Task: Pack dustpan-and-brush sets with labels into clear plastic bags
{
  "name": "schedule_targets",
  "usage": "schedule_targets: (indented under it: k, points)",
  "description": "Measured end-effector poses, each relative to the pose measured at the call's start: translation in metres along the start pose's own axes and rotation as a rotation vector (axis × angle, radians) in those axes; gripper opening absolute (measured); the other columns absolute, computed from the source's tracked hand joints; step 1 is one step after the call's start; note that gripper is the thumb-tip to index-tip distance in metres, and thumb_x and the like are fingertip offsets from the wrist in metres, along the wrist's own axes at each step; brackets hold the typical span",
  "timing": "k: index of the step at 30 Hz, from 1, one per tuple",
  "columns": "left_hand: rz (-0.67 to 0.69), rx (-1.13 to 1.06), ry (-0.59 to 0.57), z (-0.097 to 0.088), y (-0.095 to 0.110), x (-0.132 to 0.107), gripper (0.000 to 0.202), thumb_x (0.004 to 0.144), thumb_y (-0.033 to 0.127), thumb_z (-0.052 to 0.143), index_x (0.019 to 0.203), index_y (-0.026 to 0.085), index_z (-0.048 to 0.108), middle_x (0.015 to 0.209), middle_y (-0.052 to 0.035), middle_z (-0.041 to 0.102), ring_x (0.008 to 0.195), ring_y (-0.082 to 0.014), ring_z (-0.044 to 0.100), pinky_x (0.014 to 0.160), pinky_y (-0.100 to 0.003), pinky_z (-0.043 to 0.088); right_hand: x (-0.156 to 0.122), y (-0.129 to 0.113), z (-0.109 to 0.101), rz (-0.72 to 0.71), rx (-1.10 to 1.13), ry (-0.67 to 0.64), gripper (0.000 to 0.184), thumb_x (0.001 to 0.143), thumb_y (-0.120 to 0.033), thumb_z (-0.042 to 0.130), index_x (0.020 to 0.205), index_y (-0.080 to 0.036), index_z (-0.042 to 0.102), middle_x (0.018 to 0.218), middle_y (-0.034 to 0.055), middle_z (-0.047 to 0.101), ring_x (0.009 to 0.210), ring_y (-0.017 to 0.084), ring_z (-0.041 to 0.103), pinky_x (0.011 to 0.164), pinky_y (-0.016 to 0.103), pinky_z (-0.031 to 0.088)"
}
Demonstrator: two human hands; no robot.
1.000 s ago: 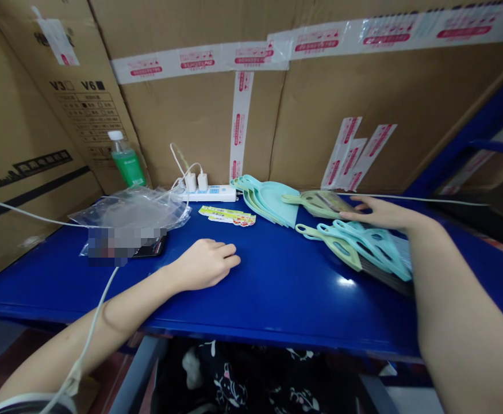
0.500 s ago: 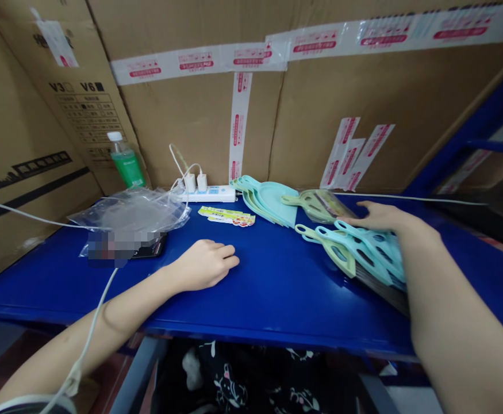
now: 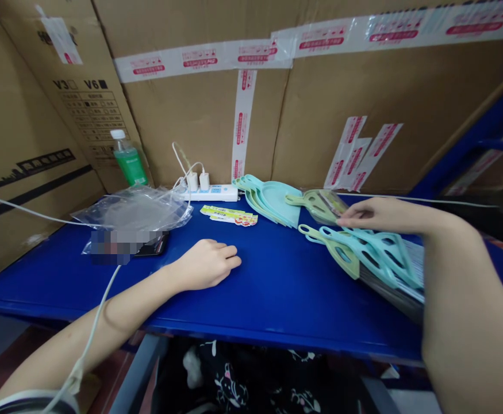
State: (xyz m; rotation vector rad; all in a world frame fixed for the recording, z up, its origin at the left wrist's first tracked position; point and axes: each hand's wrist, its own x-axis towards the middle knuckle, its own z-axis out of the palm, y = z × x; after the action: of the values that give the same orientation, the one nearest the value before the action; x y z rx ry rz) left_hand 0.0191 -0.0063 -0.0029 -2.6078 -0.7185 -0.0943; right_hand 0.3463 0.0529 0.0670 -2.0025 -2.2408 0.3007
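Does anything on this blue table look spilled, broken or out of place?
Nothing looks spilled or broken. The brushes on the right seem a bit untidy, overlapping at uneven angles, while the dustpans sit nested together. On the left, clear plastic lies crumpled, partly over a dark flat object.

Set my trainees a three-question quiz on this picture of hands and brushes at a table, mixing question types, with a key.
1. True or false: The left hand grips a light-blue plastic dustpan.

2. Which of these is nearest the fingertips of the right hand?
a) clear plastic bottle of green liquid
b) rearmost green plastic brush
c) crumpled clear plastic bags

3. Fill in: The yellow printed paper labels lie just in front of the long white ____.

Key
1. False; it lies curled on the smooth blue tabletop, apart from the dustpans.
2. b
3. power strip
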Motion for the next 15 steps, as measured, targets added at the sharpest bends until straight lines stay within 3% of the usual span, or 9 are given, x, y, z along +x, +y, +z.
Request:
schedule_targets:
  k: [3, 10, 15]
  points:
    - [0.001, -0.008, 0.004, 0.0003, -0.0003, 0.0002, 0.013, 0.087, 0.017, 0.048, 0.087, 0.017, 0.061, 0.074, -0.0004, 0.059, 0.059, -0.0138, 0.056, 0.056, -0.027, 0.042, -0.0027, -0.0036, 0.0007, 0.017, 0.003, -0.179, 0.015, 0.071, -0.032, 0.068, 0.062, -0.02, 0.065, 0.067, 0.004, 0.068, 0.071, 0.021, 0.064, 0.064, 0.03, 0.048]
    - [-0.063, -0.024, -0.008, 0.0013, -0.0021, 0.0002, 0.016, 0.088, 0.017, 0.045, 0.089, 0.018, 0.061, 0.076, -0.0009, 0.06, 0.061, -0.0131, 0.057, 0.057, -0.026, 0.042, 0.0033, -0.0038, 0.0018, 0.004, -0.045, -0.115, 0.001, 0.067, -0.021, 0.067, 0.068, -0.021, 0.068, 0.071, 0.0052, 0.072, 0.071, 0.022, 0.067, 0.068, 0.031, 0.051]
    - [-0.09, -0.02, -0.005, 0.0021, -0.0027, 0.0, 0.016, 0.088, 0.016, 0.045, 0.089, 0.018, 0.061, 0.076, -0.0006, 0.059, 0.06, -0.0132, 0.057, 0.058, -0.027, 0.043, 0.0017, -0.0088, 0.0031, -0.051, -0.096, -0.091, 0.012, 0.069, -0.022, 0.065, 0.079, -0.02, 0.071, 0.071, 0.0055, 0.071, 0.068, 0.023, 0.066, 0.067, 0.033, 0.052]
